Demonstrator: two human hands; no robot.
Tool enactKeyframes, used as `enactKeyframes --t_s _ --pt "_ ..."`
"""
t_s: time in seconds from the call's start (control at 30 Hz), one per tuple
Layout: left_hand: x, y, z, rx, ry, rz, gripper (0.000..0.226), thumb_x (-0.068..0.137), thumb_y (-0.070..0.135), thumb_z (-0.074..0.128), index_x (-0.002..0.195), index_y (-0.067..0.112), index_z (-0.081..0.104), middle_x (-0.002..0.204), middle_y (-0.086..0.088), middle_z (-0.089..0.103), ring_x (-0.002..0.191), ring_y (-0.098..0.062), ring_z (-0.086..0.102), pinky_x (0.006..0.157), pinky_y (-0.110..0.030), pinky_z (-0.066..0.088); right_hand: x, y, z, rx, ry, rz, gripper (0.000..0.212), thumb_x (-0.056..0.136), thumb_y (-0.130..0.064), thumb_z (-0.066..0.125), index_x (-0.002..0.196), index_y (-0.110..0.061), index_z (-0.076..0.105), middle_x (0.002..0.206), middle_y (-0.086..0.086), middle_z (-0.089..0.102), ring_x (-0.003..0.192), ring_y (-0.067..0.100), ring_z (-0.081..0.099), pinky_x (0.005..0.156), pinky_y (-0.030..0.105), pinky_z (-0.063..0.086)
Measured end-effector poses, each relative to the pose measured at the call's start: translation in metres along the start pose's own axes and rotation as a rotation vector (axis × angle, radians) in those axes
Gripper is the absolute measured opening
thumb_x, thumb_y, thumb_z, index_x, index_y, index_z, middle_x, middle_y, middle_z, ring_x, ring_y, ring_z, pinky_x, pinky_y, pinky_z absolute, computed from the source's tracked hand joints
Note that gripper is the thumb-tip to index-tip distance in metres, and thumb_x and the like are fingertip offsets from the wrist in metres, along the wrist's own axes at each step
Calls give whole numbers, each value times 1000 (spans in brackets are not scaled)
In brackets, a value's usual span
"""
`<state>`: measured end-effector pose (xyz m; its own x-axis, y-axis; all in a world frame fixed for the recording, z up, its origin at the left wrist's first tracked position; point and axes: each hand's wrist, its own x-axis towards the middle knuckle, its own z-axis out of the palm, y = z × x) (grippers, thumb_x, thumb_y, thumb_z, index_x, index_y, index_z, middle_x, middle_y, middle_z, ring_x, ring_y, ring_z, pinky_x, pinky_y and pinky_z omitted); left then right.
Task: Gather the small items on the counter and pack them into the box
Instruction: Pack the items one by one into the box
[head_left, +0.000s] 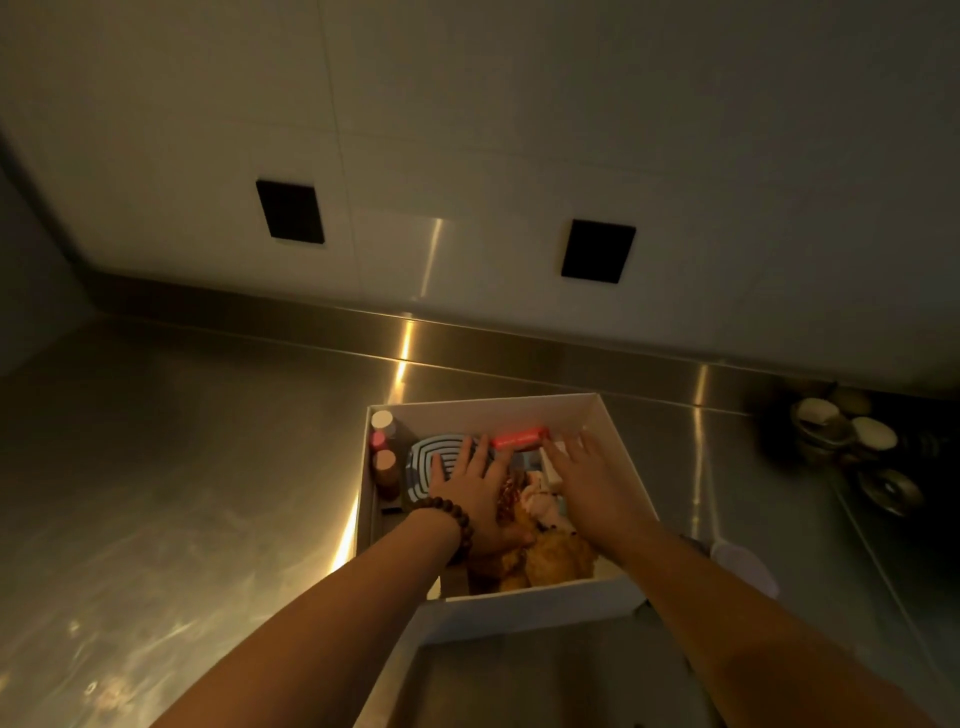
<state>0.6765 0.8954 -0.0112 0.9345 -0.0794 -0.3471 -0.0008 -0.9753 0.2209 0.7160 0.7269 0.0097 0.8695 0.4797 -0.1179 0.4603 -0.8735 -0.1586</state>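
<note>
So the steel counter (182, 467) takes up most of what I see, with the white wall (467, 130) and its two black plates (290, 211) at the far side. The white box (613, 441) sits in the middle near me, open on top. Both my arms reach into it. My left hand (470, 486) lies flat with fingers straight on the blue striped thing (431, 452) at the box's left; it grips nothing. My right hand (587, 478) is spread loose over the right half, holding nothing either. Near side of the box has orange-brown lumpy stuff (558, 564), too blurry to name. A red tube (519, 438) lies at the far wall, and small bottles (384, 441) line the left wall.
</note>
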Motion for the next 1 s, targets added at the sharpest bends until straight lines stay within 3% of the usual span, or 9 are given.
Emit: enactKeyframes --t_s 0.13,0.23,0.33,0.43,0.57,0.73,0.9,1.0 --pt "-1 3 -3 -79 38 28 99 78 73 47 149 31 -9 158 -1 -15 144 -27 -16 114 -57 -5 -5 -2 -4 27 25 -6 71 95 -17 46 150 -19 1 159 7 4 146 26 -1 117 38 6" --pt "-4 8 -13 -208 186 60 85 83 67 46 149 32 6 159 1 6 146 -23 2 117 -54 3 -11 3 -9 175 134 -36 68 93 -16 51 149 -18 13 158 4 10 146 23 5 119 42 10" --pt "-4 25 -23 -301 290 126 70 85 58 51 144 29 26 150 2 30 137 -20 29 115 -50 23 -29 10 -28 267 239 -20 62 93 -9 50 147 -16 22 157 3 11 145 19 5 118 34 8" --pt "-7 57 -33 -377 238 161 67 85 56 52 142 26 30 145 2 38 128 -19 41 107 -45 38 -52 29 -42 247 286 22 56 94 -9 47 146 -12 26 156 7 17 145 20 8 114 27 4" --pt "-16 108 -35 -298 250 221 73 90 50 51 148 21 20 154 -3 24 137 -24 31 112 -38 28 -85 74 -38 287 322 179 51 91 0 43 142 -8 35 154 12 22 144 24 15 112 23 9" --pt "-19 159 -20 -231 247 225 77 90 52 49 149 18 14 156 -6 17 142 -24 21 115 -36 22 -136 131 -39 300 273 342 48 94 -9 46 141 -12 37 155 9 22 140 22 26 110 26 21" --pt "-31 222 0 -221 335 251 71 93 44 49 149 16 16 157 -5 15 145 -22 8 117 -35 10 -185 192 -28 315 201 345 43 95 -11 47 137 -10 42 148 13 33 136 25 31 108 27 23" --pt "-39 261 20 -291 323 225 69 93 45 48 149 17 18 155 -5 20 143 -22 18 117 -35 20 -210 225 -18 303 140 299 42 95 -13 46 137 -9 41 149 14 32 138 25 30 108 25 21"
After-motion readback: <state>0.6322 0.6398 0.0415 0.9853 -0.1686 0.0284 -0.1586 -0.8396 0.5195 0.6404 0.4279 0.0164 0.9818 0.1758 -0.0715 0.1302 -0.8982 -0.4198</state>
